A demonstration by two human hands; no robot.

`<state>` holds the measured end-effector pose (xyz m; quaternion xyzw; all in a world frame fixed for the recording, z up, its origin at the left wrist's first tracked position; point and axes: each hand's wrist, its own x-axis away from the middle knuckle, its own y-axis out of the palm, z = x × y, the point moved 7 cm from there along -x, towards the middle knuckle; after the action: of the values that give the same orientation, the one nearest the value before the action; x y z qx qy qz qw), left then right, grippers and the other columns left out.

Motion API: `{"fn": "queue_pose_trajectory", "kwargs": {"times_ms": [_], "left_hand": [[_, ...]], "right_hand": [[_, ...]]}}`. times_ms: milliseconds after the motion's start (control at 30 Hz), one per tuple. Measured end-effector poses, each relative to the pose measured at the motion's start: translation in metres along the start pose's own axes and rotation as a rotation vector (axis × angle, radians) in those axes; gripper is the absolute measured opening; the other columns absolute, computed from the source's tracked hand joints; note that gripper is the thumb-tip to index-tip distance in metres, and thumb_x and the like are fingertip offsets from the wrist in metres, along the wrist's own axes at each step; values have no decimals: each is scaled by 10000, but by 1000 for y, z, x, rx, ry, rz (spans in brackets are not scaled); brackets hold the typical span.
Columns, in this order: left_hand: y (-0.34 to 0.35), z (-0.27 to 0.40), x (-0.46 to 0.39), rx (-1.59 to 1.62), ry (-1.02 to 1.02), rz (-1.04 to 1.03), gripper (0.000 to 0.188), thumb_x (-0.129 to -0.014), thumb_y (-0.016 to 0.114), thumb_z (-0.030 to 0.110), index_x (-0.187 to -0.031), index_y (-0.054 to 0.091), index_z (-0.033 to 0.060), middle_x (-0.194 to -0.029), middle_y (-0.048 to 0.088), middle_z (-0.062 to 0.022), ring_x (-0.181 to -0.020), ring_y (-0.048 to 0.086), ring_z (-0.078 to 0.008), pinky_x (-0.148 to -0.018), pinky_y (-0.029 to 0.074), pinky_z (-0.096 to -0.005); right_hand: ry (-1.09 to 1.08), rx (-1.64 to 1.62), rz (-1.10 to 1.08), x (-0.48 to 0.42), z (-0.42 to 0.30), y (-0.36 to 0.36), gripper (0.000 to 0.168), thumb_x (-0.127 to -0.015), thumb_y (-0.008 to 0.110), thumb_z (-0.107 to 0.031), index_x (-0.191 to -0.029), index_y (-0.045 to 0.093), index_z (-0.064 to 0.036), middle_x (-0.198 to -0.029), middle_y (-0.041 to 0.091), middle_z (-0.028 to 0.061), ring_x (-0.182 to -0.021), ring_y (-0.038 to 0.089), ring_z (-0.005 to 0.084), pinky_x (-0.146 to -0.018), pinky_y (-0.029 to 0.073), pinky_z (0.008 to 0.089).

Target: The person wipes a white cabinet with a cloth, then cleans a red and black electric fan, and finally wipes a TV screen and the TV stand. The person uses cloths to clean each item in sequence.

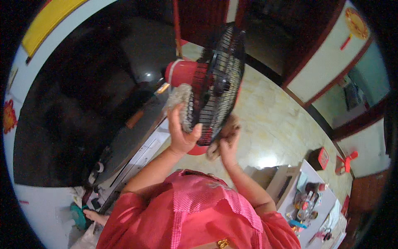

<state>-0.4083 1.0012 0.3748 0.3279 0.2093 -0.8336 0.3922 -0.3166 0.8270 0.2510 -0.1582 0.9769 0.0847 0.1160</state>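
In front of me stands an electric fan with a black wire guard [222,87] and a red motor housing [186,73], seen nearly edge-on. My left hand [182,132] presses a grey cloth [183,96] against the guard's left side, below the housing, with the thumb at the guard's edge. On the guard's right side, my right hand [228,147] holds a brownish cloth [214,151] near the lower rim. Part of a red base shows beneath the guard.
A large dark television screen [77,93] and a white drawer cabinet [149,149] are at left. At lower right, a white table [320,205] bears jars and scissors. A red stool [345,163] stands beyond. Another person's hand [94,217] shows at lower left.
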Motion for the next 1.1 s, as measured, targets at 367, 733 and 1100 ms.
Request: {"fn": "queue_pose_trajectory", "kwargs": {"times_ms": [367,733,1100], "left_hand": [[2,22,-10,-150,42,41,666,-724,658,326,-1235,395,-11,-1151,442,-173,-1078,439,-301,-973,329,-402],[5,24,-4,-172,65,110,666,-774,649,416,-1223,412,-14,-1101,456,-170,-1030,459,-292,-929,354,-392],[1,-4,9,-18,-136,122,716,-772,649,468,-1252,392,4,-1176,441,-138,-1107,430,-266,-991,313,-357]], "right_hand": [[-4,-22,-133,30,-12,2,739,-692,554,-31,-1371,266,16,-1324,379,185,-1275,344,315,-1074,245,408],[-444,364,-61,-95,-105,0,489,-762,529,-23,-1249,484,-8,-1208,469,238,-1122,439,405,-976,345,474],[-840,326,-298,-55,-139,33,578,-623,700,-203,-1181,591,-98,-1002,521,116,-991,467,293,-814,393,404]]}}
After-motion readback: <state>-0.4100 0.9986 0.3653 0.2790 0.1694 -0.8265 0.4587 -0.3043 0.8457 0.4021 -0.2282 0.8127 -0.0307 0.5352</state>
